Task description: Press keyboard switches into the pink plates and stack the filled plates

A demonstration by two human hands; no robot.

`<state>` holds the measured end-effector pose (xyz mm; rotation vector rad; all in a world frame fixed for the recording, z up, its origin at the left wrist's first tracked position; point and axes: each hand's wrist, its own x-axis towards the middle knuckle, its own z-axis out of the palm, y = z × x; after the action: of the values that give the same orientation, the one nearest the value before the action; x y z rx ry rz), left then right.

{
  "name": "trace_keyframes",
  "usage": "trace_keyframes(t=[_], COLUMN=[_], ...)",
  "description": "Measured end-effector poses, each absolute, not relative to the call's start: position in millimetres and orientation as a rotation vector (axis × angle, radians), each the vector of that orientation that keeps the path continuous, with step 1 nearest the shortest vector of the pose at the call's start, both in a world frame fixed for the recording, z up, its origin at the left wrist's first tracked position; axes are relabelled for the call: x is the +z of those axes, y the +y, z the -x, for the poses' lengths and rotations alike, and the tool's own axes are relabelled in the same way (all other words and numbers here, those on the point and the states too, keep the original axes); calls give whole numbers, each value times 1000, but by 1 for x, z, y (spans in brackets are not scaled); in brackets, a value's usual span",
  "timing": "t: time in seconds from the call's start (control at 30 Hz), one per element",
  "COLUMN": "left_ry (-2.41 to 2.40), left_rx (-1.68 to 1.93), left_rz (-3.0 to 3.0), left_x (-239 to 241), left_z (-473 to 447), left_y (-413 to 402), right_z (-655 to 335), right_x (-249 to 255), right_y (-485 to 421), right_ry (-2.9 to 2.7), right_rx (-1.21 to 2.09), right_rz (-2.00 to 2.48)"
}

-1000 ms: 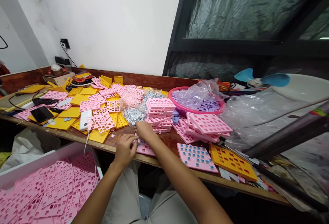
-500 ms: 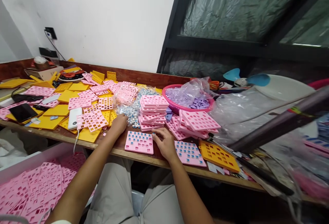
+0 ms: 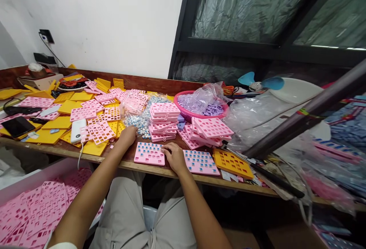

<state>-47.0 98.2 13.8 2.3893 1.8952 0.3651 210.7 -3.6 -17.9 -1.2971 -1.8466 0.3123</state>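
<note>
In front of me at the table edge lies a pink keyboard plate (image 3: 149,160), its upper rows set with small blue-topped key switches and several lower slots bare. My right hand (image 3: 175,157) is at its upper right corner, thumb and forefinger together; whatever they pinch is too small to make out. My left hand (image 3: 128,136) rests with curled fingers at the near edge of a heap of blue-and-white key switches (image 3: 140,121), its fingertips partly hidden. Right of my right hand lies a second pink plate (image 3: 201,169) with blue switches across it.
Stacked pink plates (image 3: 165,109) stand behind, with more pink plates (image 3: 214,127) to their right. A pink basket (image 3: 177,106) holds purple pieces. A yellow plate (image 3: 233,165) lies right, near a slanting dark pole (image 3: 286,123). Left are a power bank (image 3: 76,131) and a phone (image 3: 18,126).
My view has swung a little to the right. My right fingertips have shifted slightly inward over the plate's upper right corner. My left hand stays by the switch heap.
</note>
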Motion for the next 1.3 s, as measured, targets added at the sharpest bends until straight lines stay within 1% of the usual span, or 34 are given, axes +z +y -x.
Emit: trace_keyframes(t=[0.13, 0.23, 0.37, 0.47, 0.6, 0.73, 0.83, 1.03, 1.2, 1.3], left_ry=[1871, 1792, 1517, 1310, 1264, 1230, 1179, 1084, 1062, 1017], left_rx=[410, 651, 1044, 1187, 1339, 1371, 1356, 1311, 1254, 1273], left_rz=[-2411, -2399, -2275, -2168, -2082, -2029, -1976, -1774, -1825, -1906], left_x=[17, 19, 21, 14, -4, -12, -11, -10, -2, 2], left_z=[43, 44, 47, 47, 45, 45, 50, 59, 60, 61], left_y=[89, 69, 32, 6, -11, -8, -5, -6, -11, -12], right_z=[-210, -206, -200, -199, -201, -188, -159, -101, -95, -113], right_x=[-15, -10, -5, -3, 3, 24, 41, 50, 46, 47], right_y=[-6, -11, -23, -35, -39, -13, 21, 72, 74, 60], right_ry=[-1895, -1996, -2173, -2282, -2340, -2341, -2464, -2814, -2807, -2601], right_rx=[232, 76, -132, -234, -231, -140, -80, -181, -174, -22], right_rz=[1346, 1412, 1467, 1476, 1488, 1404, 1309, 1403, 1447, 1347])
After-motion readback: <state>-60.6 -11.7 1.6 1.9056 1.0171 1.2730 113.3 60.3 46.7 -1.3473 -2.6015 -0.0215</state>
